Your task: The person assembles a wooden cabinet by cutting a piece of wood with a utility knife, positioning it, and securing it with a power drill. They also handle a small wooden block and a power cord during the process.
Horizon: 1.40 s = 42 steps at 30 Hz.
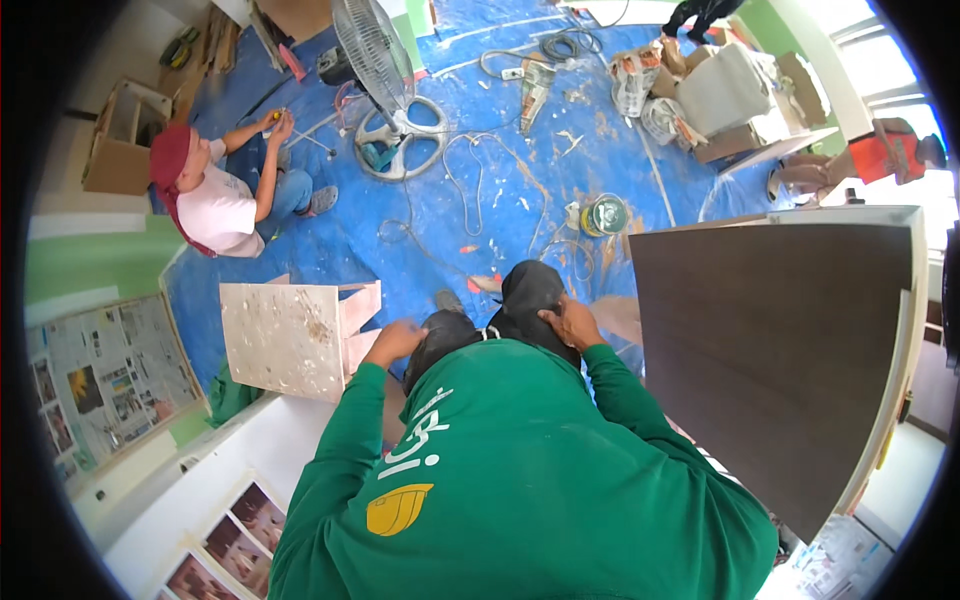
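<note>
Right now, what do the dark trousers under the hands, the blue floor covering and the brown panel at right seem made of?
Dark trousers: cloth, probably matte, as soft folds suggest.
Blue floor covering: likely plastic sheeting, judging by slight sheen and creases.
Brown panel: perhaps wood or laminate; smooth, flat, evenly coloured face.

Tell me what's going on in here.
The person in the green long-sleeved top has the right hand on the black fabric trousers; the blurred left hand is by their left leg. Farther left, a co-worker in a red head covering holds a small yellow object. A grey caged fan stands on the blue plastic sheet.
</note>
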### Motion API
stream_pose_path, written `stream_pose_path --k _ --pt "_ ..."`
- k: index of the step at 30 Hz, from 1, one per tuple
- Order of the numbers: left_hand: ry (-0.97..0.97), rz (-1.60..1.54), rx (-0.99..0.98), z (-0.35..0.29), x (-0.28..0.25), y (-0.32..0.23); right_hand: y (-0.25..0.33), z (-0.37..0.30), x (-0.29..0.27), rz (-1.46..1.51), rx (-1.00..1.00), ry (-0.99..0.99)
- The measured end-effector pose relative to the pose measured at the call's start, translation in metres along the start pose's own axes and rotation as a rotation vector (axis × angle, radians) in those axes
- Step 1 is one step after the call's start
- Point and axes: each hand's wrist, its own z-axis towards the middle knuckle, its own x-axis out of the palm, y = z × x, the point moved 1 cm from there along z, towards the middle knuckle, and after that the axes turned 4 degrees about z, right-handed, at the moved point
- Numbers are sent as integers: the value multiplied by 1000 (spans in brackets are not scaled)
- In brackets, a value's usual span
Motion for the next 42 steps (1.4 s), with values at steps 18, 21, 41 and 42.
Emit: stream_pose_path --k 18,21,41,42 --pt "371 -410 -361 426 -44 -123 24 402 10 1017 570 489" --pt "295 -266 -314 518 -10 -84 -5 470 66 941 580 500" --pt "-128 547 185 996 157 135 -22 645 173 736 339 366" --pt "-128 582 174 986 159 136 -25 649 173 723 332 312"
